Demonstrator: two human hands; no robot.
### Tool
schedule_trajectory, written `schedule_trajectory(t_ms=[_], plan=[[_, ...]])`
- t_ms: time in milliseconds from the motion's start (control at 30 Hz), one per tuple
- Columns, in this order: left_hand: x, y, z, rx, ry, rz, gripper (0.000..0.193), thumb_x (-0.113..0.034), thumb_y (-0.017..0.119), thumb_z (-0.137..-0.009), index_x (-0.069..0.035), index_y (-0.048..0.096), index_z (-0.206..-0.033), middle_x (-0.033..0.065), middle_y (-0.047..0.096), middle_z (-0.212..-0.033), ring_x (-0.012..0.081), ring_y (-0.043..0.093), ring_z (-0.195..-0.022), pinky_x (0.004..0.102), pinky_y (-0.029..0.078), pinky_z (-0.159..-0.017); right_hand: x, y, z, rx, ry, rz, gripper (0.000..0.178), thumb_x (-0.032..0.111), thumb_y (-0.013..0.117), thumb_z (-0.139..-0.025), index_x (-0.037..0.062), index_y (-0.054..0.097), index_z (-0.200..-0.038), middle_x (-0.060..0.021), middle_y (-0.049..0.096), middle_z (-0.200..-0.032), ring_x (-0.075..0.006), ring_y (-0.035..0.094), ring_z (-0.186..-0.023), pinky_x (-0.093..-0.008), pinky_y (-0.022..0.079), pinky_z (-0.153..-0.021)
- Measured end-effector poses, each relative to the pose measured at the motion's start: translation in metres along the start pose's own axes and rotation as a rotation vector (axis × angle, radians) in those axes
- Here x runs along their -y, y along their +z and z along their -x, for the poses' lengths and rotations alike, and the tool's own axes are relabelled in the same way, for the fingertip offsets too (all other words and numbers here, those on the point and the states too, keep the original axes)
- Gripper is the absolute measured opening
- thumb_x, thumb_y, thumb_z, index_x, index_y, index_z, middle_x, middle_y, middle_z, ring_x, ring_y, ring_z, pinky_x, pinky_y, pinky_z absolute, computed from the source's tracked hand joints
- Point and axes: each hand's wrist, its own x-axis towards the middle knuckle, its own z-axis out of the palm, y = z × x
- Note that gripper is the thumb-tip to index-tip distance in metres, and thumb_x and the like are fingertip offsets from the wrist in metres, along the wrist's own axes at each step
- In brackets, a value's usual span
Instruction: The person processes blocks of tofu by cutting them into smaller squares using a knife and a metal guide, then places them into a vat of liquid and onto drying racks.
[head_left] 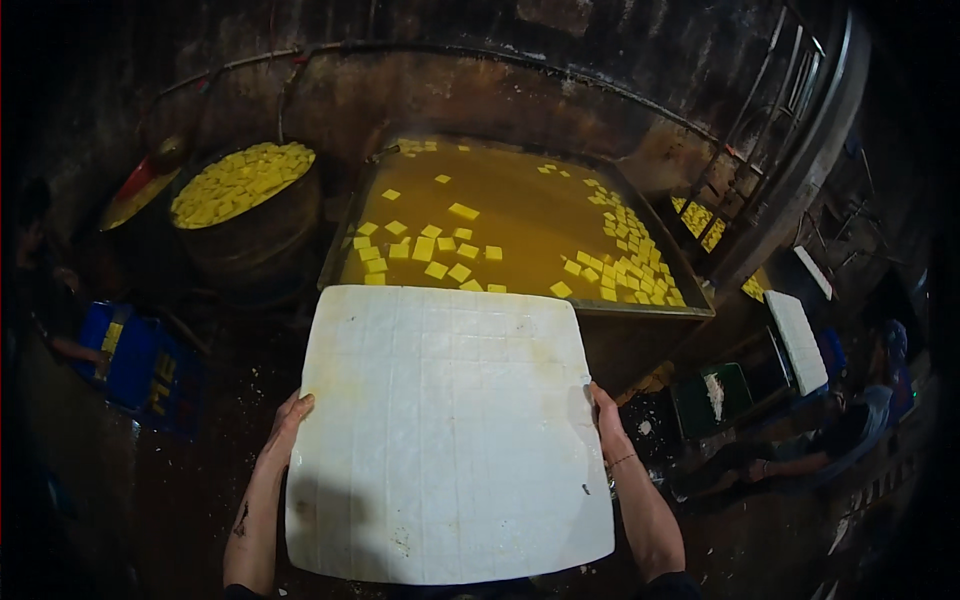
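A large white board point(450, 430), roughly square with rounded corners, faint grid lines and yellowish stains, fills the lower middle of the view. My left hand point(290, 418) is closed on its left edge, thumb on the rim. On the opposite edge my right hand point(608, 420) grips it the same way; the fingers underneath are hidden. Nothing lies on the board. Beyond it stands a wide rectangular vat point(690, 312) of brownish-yellow liquid. Many yellow tofu-like blocks point(425, 247) float there, mostly near the front and right. Whether the board touches the vat's rim, I cannot tell.
At the back left a round vat point(240, 235) is heaped with yellow blocks, beside a red scoop point(135, 182). Blue crates point(150, 365) stand left, near another person's hand. To the right are a dark green tray point(712, 400), an upright white board point(796, 342) and a seated person point(850, 435).
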Motion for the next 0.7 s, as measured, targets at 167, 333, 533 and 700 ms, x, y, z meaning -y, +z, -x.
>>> schedule_trajectory(t_ms=[167,333,533,700], plan=[[-0.017,0.01,-0.082,-0.036,0.027,-0.079,0.07,-0.044,0.056,-0.088,-0.002,0.043,-0.143,0.0138,0.054,-0.135,0.024,0.048,-0.126,0.035,0.035,-0.106,0.014,0.007,-0.073,0.024,-0.004,-0.013,0.04,0.04,0.056,-0.093,0.0057,0.061,-0.115,-0.0055,0.064,-0.104,-0.0182,0.061,-0.095,-0.0343,0.052,-0.085],[0.04,-0.037,-0.141,-0.097,-0.048,-0.013,0.064,-0.039,0.058,-0.089,-0.004,0.046,-0.141,0.0122,0.059,-0.127,0.0219,0.057,-0.113,0.0337,0.045,-0.096,0.017,0.016,-0.119,0.0,0.052,-0.004,0.041,0.041,0.054,-0.094,0.0066,0.061,-0.115,-0.0047,0.064,-0.104,-0.0177,0.061,-0.093,-0.0341,0.051,-0.084],[0.025,-0.023,-0.114,-0.267,-0.179,-0.121,0.06,-0.041,0.056,-0.092,-0.001,0.05,-0.136,0.0126,0.061,-0.123,0.0228,0.059,-0.11,0.0338,0.046,-0.095,0.016,-0.012,-0.115,0.063,0.085,0.127,0.045,0.043,0.047,-0.099,0.0066,0.059,-0.12,-0.004,0.063,-0.114,-0.0174,0.058,-0.102,-0.036,0.049,-0.088],[-0.002,0.047,-0.002,-0.663,-0.15,-0.634,0.067,-0.048,0.053,-0.095,0.002,0.044,-0.14,0.0204,0.05,-0.139,0.0294,0.048,-0.128,0.0361,0.037,-0.105,0.001,-0.086,-0.093,0.19,-0.03,0.528,0.031,0.025,0.05,-0.101,-0.0001,0.057,-0.117,-0.0076,0.064,-0.088,-0.0145,0.063,-0.068,-0.0313,0.052,-0.058]])
